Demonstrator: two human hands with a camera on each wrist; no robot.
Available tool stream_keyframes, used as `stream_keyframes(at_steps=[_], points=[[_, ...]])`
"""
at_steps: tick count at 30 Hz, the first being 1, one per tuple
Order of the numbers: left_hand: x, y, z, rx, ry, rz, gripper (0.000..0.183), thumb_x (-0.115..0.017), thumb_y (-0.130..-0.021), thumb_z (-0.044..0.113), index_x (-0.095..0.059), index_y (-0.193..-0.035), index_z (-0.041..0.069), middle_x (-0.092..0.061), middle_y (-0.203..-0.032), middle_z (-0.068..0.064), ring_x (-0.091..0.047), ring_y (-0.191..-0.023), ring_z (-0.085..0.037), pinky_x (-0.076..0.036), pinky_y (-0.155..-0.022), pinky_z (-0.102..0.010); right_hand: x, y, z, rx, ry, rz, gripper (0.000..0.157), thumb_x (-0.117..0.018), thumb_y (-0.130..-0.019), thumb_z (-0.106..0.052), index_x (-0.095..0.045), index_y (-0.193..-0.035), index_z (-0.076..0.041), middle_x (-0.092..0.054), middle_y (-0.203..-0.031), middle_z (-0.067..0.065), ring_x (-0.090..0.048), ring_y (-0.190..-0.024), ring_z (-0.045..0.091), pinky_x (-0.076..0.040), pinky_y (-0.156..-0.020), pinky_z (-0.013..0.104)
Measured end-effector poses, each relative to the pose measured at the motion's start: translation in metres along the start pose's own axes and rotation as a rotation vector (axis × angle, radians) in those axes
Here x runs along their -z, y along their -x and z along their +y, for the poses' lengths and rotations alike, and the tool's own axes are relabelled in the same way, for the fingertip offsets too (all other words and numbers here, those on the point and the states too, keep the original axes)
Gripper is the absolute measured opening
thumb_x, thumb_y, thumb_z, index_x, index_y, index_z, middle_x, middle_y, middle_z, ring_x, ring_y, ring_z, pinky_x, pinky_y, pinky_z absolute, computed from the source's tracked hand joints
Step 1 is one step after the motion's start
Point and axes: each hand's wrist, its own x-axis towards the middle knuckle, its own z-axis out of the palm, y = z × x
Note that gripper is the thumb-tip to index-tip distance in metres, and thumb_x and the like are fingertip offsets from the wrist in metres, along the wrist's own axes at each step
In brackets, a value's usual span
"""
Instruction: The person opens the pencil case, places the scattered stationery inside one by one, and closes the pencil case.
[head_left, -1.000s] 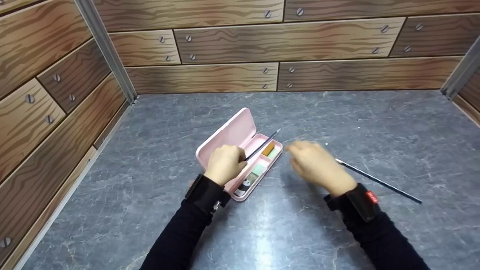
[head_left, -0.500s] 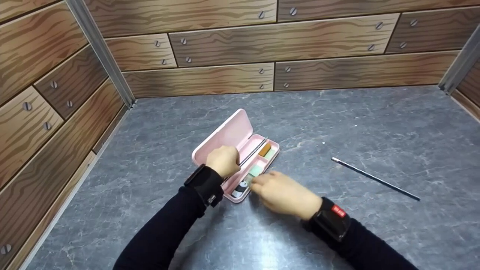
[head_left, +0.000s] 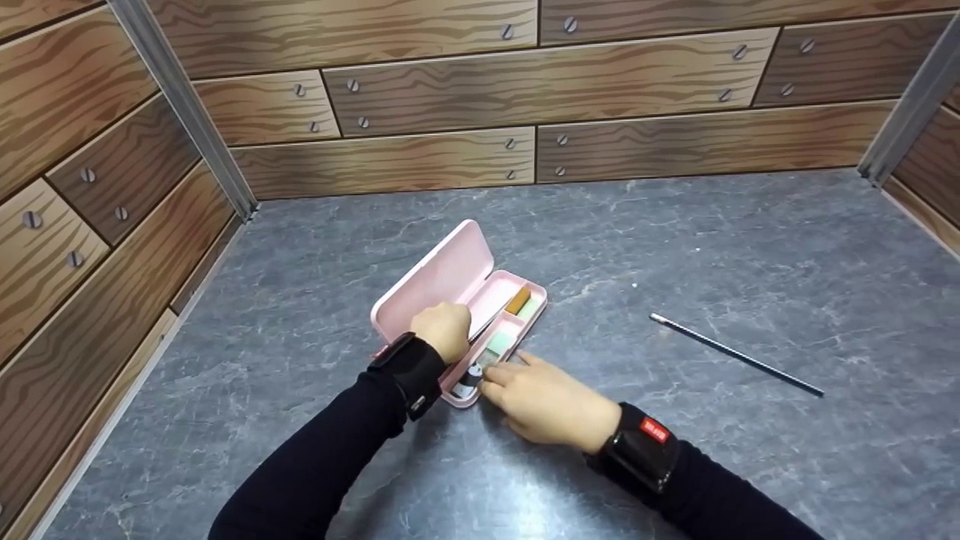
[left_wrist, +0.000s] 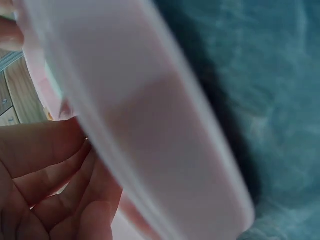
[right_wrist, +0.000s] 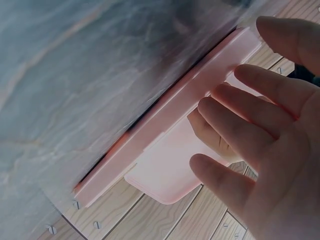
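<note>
L hand [head_left: 444, 328] grip: pencil [head_left: 487, 324] now lower.

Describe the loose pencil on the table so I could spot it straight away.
Start at the open pink case on the grey marbled table. To its right, apart from both hands, lies a thin dark pencil, the only thing outside the case.

open pink pencil case [head_left: 450, 281] on grey table, lid upright, pencil [head_left: 491, 319] inside
</note>
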Motion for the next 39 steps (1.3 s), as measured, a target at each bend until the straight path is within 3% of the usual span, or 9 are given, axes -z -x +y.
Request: stream_keyframes(at_steps=[5,22,30,35,39], points=[[-0.001,-0.001,-0.001,-0.012,0.024,-0.006,0.014,-0.059,-0.070,0.007,-0.054,-0.058,0.010,-0.063,-0.073,-0.010,-0.061,-0.067,-0.030,-0.047,-0.054,-0.043,0.000,-0.001,-0.001,-0.007,0.005,-0.012,0.038,-0.070,-0.069,-0.021,-0.057,-0.102,-0.007,-0.056,-0.101,0.005,-0.052,-0.101,0.020,-0.035,-0.089,0.047],[-0.003,0.000,-0.004,-0.093,0.152,-0.008,0.011,-0.058,-0.069,0.002,-0.061,-0.060,0.007,-0.062,-0.066,-0.008,-0.060,-0.064,-0.025,-0.047,-0.057,-0.039,0.000,0.000,-0.001,-0.011,0.027,-0.021,0.041,-0.071,-0.068,-0.023,-0.057,-0.103,-0.006,-0.056,-0.101,0.005,-0.053,-0.100,0.020,-0.035,-0.089,0.047],[0.004,0.004,-0.005,-0.134,0.164,0.005,0.013,-0.057,-0.069,0.003,-0.060,-0.057,0.007,-0.059,-0.060,-0.003,-0.054,-0.054,-0.019,-0.044,-0.052,-0.035,0.000,0.000,-0.003,-0.017,0.039,-0.008,0.038,-0.069,-0.069,-0.021,-0.058,-0.102,-0.006,-0.056,-0.099,0.005,-0.054,-0.098,0.020,-0.036,-0.089,0.047],[0.016,0.007,-0.002,-0.186,0.166,0.102,0.018,-0.058,-0.070,0.006,-0.054,-0.053,0.009,-0.050,-0.052,0.001,-0.044,-0.047,-0.016,-0.039,-0.047,-0.034,0.000,-0.001,-0.005,-0.023,0.049,-0.043,0.045,-0.069,-0.069,-0.022,-0.057,-0.109,-0.006,-0.057,-0.109,0.009,-0.052,-0.103,0.021,-0.034,-0.091,0.048],[0.026,0.012,0.002,-0.262,0.095,0.252,0.019,-0.058,-0.073,0.009,-0.054,-0.054,0.010,-0.053,-0.054,-0.001,-0.052,-0.049,-0.020,-0.042,-0.048,-0.037,-0.001,-0.001,-0.005,-0.023,0.058,-0.043,0.047,-0.069,-0.069,-0.021,-0.057,-0.112,-0.004,-0.056,-0.113,0.011,-0.052,-0.105,0.022,-0.034,-0.091,0.047]])
